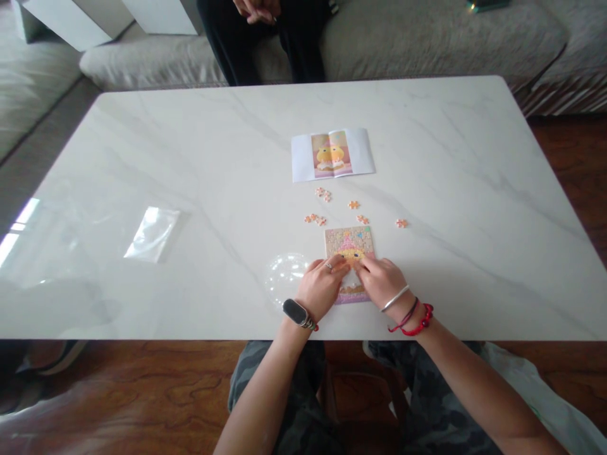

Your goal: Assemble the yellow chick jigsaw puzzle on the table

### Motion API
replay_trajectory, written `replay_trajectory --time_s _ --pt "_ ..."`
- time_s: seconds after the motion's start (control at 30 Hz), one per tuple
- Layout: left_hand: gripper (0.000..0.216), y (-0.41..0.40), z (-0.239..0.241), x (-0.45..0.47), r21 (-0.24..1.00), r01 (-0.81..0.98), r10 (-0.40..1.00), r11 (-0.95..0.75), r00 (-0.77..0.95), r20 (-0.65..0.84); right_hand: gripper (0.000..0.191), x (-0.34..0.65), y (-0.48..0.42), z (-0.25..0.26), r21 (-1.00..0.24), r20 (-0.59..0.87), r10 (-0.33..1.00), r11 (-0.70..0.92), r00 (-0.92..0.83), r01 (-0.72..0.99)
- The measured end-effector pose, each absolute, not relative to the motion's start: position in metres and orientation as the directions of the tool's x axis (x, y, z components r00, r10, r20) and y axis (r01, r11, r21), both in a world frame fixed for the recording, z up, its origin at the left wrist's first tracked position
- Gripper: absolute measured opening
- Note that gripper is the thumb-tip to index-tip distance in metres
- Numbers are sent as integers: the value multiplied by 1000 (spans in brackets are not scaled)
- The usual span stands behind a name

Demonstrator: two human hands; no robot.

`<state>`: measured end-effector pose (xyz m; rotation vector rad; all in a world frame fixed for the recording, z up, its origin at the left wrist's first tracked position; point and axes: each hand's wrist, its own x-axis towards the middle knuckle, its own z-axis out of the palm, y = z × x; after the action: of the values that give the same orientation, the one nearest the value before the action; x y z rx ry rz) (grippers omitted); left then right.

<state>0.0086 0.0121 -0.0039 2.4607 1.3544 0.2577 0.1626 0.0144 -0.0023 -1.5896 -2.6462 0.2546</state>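
Note:
A small, mostly assembled jigsaw puzzle (348, 237) lies near the table's front edge, with a yellow character in a pink hat on it. My left hand (325, 281) covers its left side, fingers bent and pressed together over the middle. From the right, my right hand (380, 278) meets it there, fingertips closed against the puzzle. Whatever is under the fingertips is hidden. Loose puzzle pieces lie just beyond, among them one orange piece (353, 205), one at the right (401, 223) and a small group (315, 219) at the left.
A folded reference picture (332, 155) lies behind the loose pieces on the white marbled table (227, 145). At the left is a clear plastic bag (152, 234). Across the table a person (265, 38) sits on a grey sofa (427, 44), hands together.

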Motion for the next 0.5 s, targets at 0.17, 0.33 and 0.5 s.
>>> replay_trajectory --time_s 0.17,0.33,0.5 --pt "28 2 -4 14 358 804 864 -475 504 14 27 158 5 2 -156 -66 900 418 -432 895" --pt "29 2 -8 13 365 816 882 -449 471 33 24 161 3 -1 -214 -44 880 453 -472 865" --pt "25 6 -10 13 370 799 872 -474 485 68 26 174 17 -7 -373 -53 869 439 -491 817"
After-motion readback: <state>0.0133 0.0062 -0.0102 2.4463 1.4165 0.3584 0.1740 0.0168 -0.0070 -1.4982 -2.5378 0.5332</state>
